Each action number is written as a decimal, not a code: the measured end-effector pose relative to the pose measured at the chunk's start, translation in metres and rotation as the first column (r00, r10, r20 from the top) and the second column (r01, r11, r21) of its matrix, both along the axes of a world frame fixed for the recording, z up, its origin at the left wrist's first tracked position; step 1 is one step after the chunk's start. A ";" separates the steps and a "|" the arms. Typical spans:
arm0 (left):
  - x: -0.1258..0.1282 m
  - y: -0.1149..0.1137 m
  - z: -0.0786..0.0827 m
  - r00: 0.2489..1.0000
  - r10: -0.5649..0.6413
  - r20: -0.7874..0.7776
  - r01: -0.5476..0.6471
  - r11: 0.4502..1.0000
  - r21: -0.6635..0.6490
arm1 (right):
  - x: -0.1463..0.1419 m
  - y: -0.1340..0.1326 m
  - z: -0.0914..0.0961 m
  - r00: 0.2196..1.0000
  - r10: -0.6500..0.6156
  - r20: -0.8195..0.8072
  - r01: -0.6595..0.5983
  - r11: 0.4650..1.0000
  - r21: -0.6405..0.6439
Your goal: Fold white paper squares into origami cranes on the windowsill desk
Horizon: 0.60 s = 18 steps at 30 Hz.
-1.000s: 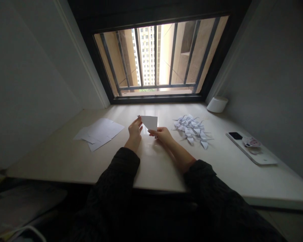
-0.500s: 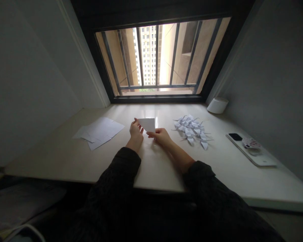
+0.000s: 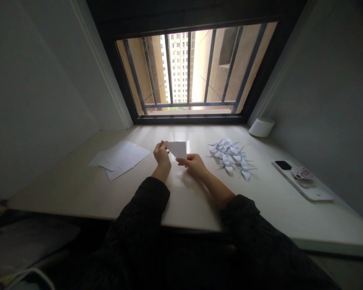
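Both of my hands hold a folded white paper point(image 3: 178, 148), triangular in shape, just above the cream desk point(image 3: 78, 189). My left hand point(image 3: 161, 155) pinches its left corner. My right hand point(image 3: 194, 164) pinches its lower point from the right. Dark sleeves cover both forearms.
Loose white sheets point(image 3: 120, 158) lie to the left of my hands. A pile of several folded white paper cranes point(image 3: 231, 157) lies to the right. A phone point(image 3: 302, 185) with a small round item on it rests far right. A white cylinder point(image 3: 261, 126) stands near the barred window point(image 3: 190, 72).
The paper has dropped slightly and my left fingers have closed more tightly on its left corner. My right hand has barely moved.
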<state>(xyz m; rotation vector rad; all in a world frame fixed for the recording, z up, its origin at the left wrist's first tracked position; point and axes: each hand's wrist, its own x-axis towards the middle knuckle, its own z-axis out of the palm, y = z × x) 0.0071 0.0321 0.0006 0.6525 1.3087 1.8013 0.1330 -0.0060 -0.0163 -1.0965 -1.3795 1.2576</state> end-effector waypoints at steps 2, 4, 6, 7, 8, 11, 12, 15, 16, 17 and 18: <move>0.000 0.000 -0.001 0.999 0.023 -0.032 -0.022 1.000 0.010 | -0.001 0.000 0.001 1.000 -0.002 -0.009 0.002 1.000 0.003; 0.001 0.000 -0.001 0.998 0.041 -0.056 -0.040 0.999 0.017 | -0.001 -0.001 0.003 1.000 -0.005 -0.022 0.005 1.000 0.003; 0.002 0.000 -0.002 0.997 0.039 -0.059 -0.038 0.999 0.017 | -0.002 -0.001 0.004 0.999 -0.011 -0.033 0.011 1.000 0.003; 0.002 0.000 -0.002 0.998 0.030 -0.052 -0.029 0.999 0.014 | -0.002 0.000 0.004 0.999 -0.013 -0.037 0.014 1.000 0.005; 0.001 0.001 -0.002 0.999 0.018 -0.041 -0.018 1.000 0.009 | -0.002 0.000 0.004 0.999 -0.014 -0.036 0.014 1.000 0.008; -0.006 0.007 -0.001 0.999 0.021 0.036 -0.020 1.000 -0.024 | 0.001 0.000 0.001 1.000 -0.015 -0.002 0.015 1.000 0.022; -0.011 0.010 0.000 0.994 0.053 0.095 -0.049 0.998 -0.045 | 0.003 0.001 0.000 1.000 -0.012 0.019 0.012 1.000 0.027; -0.024 0.018 0.003 0.990 0.107 0.090 -0.105 0.994 -0.029 | 0.009 0.003 -0.004 0.996 -0.027 0.087 0.023 0.999 0.047; -0.027 0.019 0.005 0.997 0.077 0.021 -0.078 0.997 0.012 | 0.012 0.004 -0.004 0.993 -0.047 0.109 0.041 0.998 0.056; -0.030 0.020 0.007 0.996 0.053 -0.071 -0.049 0.997 0.061 | 0.013 0.005 -0.004 0.988 -0.075 0.135 0.066 0.995 0.069; -0.031 0.019 0.009 0.981 0.030 -0.191 -0.006 0.992 0.124 | 0.015 0.007 -0.004 0.980 -0.107 0.168 0.094 0.992 0.086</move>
